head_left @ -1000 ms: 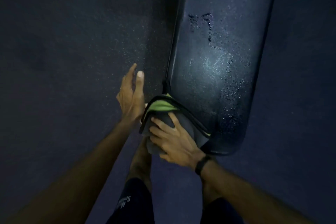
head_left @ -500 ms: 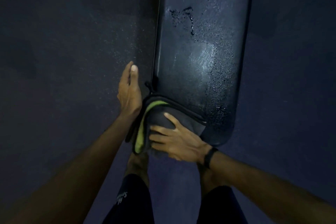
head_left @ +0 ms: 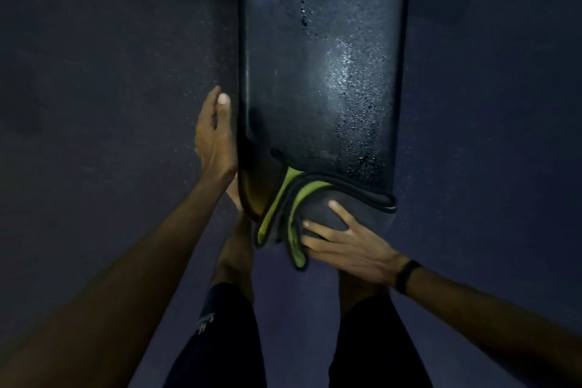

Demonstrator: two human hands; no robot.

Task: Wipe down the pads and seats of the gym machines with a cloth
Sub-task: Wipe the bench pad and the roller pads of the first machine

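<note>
While the right hand [head_left: 348, 249] presses spread fingers onto the grey-green cloth [head_left: 302, 214] at the bench pad's [head_left: 321, 79] near end, wiping droplets, the left hand [head_left: 214, 142], fingers straight, apparently steadies its edge.

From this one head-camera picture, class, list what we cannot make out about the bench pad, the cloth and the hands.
- Bench pad: its far end is cut off by the top edge, head view.
- Near end of the pad: covered by the cloth and the right hand.
- Left hand: its fingers lie edge-on beside the pad; contact is unclear.
- The machine frame and feet: hidden under the pad and lost in the dim light.
</note>
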